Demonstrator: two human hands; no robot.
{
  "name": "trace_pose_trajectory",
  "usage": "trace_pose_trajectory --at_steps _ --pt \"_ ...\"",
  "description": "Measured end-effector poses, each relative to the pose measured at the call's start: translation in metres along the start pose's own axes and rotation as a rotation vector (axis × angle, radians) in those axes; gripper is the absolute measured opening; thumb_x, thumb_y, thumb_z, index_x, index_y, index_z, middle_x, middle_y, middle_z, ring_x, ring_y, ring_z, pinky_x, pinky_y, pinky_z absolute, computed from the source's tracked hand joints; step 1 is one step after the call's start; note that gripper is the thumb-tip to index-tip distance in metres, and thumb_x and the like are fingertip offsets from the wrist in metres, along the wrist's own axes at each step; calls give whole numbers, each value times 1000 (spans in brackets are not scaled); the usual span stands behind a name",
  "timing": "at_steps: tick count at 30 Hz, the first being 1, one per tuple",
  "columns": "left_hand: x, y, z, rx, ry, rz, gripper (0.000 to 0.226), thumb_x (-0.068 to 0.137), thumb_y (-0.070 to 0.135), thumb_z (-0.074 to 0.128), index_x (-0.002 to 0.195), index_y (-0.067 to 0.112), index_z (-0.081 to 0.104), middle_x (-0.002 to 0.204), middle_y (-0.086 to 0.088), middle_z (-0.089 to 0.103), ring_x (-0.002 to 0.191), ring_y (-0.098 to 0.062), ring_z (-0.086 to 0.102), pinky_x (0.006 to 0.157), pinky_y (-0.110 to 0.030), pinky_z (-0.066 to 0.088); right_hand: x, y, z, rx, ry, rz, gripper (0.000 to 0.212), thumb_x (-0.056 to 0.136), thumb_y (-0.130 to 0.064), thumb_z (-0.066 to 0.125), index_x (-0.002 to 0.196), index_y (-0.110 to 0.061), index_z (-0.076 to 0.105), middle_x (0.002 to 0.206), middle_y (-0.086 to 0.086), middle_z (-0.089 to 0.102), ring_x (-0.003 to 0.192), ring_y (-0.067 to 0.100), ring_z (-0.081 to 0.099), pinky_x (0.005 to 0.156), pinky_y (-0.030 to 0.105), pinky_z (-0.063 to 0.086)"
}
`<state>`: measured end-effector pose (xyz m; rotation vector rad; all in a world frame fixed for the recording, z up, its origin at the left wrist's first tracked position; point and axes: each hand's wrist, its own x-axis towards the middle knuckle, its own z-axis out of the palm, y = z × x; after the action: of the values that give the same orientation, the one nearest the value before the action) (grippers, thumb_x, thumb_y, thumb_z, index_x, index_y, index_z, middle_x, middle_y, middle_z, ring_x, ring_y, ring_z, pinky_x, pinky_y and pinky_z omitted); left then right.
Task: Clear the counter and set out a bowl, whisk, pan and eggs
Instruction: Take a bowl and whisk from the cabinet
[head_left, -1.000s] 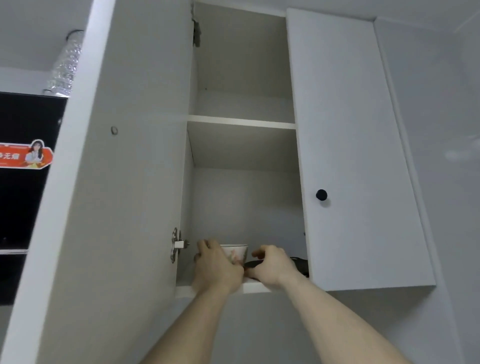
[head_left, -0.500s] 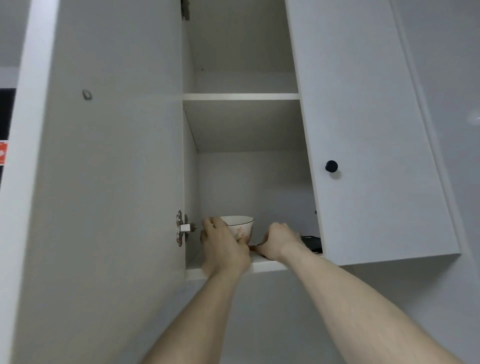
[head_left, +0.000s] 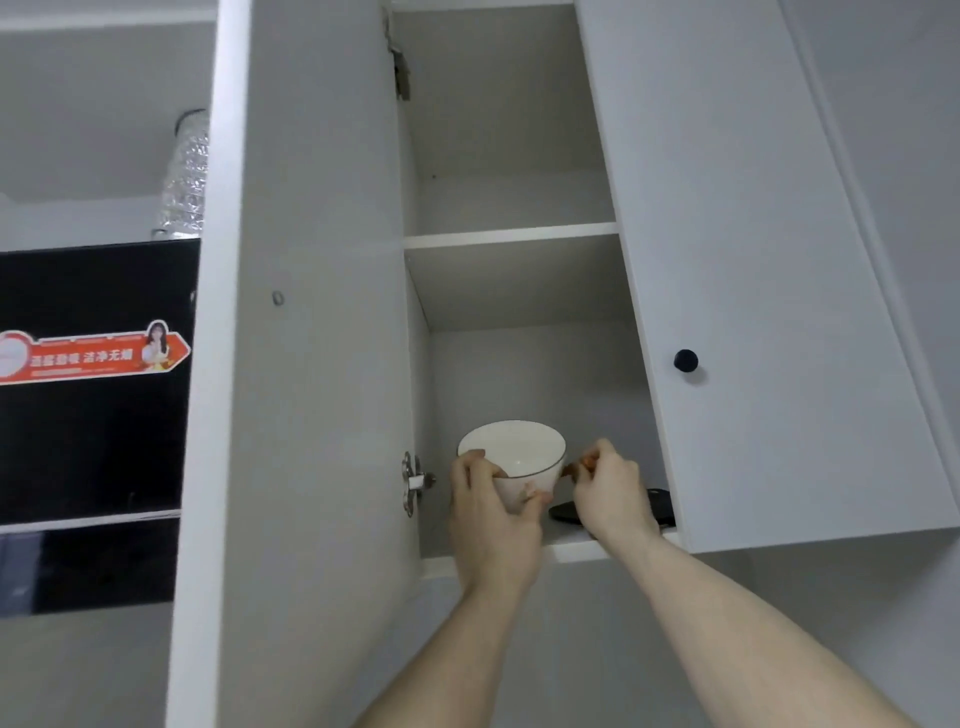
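The bowl (head_left: 511, 462) has just tipped toward us off the shelf (head_left: 582, 548), left hand (head_left: 491, 514) wrapped round it, right hand (head_left: 610, 491) pinching its three-o'clock rim: bowl nearly fetched.

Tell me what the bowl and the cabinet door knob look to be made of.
The bowl, held in the left hand, looks like glazed ceramic: glossy white inside, a thin dark line round the rim, a painted motif on the wall. The door knob is round and matt black; metal or plastic, the picture cannot settle which.
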<state>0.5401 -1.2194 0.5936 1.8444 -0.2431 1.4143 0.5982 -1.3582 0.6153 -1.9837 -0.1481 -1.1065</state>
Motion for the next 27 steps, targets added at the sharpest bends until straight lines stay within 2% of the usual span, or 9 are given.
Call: trace_pose_trajectory --at_steps 4,6,9,11,16,19,22,25,27 --pt "-9 22 -29 0 -26 14 47 73 33 85 102 20 51 129 11 46 113 -18 56 90 -32 45 -17 -15 -17 112 148 19 8 100 -21 56 98 -14 53 91 10 66 86 37 63 74 43 53" --pt "-10 35 -50 -2 -23 19 43 75 30 84 99 20 49 126 8 47 111 -19 56 88 -32 44 -29 -25 -33 69 138 14 9 100 -24 56 102 -16 53 95 9 67 89 36 64 74 41 52" --pt "-11 57 -79 20 -45 -3 42 77 29 82 97 18 47 115 7 46 98 -18 52 78 -32 44 -39 -42 -63 -57 72 -26 12 102 -27 54 109 -17 54 100 6 65 91 33 61 76 40 51" --pt "-16 73 -97 9 -71 -52 43 77 31 82 98 18 47 112 9 44 92 -13 46 75 -29 39 -46 -54 -84 -124 69 -68 11 102 -26 53 109 -17 54 98 6 63 86 32 56 73 38 48" --pt "-33 116 -142 1 -185 -91 44 77 35 84 97 20 48 112 11 44 87 -15 47 71 -28 39 -65 -83 -133 -146 107 -65 8 103 -26 51 105 -20 56 97 3 61 87 28 55 73 37 46" --pt "-50 135 -178 -50 -264 -67 47 73 34 88 93 20 48 115 10 46 92 -17 52 76 -29 42 -78 -102 -158 -121 124 -63 8 101 -28 53 102 -25 59 99 2 64 89 27 57 72 33 41" --pt "-67 146 -217 -82 -327 -13 48 73 37 89 91 23 47 119 14 47 103 -17 54 80 -25 41 -94 -122 -178 -93 151 -83 8 99 -32 56 101 -28 63 107 3 69 91 25 59 75 31 44" --pt "-88 152 -264 -114 -369 86 50 70 37 90 92 24 48 123 17 48 108 -11 52 77 -15 39 -122 -143 -195 -64 166 -138 10 98 -32 58 99 -25 64 101 -2 71 93 24 61 77 32 46" --pt "-104 150 -300 -155 -389 120 51 66 37 93 89 26 48 125 18 50 110 -7 52 83 -13 42 -147 -154 -202 -16 170 -158 11 97 -36 58 96 -25 63 97 -5 73 90 22 63 77 32 47"
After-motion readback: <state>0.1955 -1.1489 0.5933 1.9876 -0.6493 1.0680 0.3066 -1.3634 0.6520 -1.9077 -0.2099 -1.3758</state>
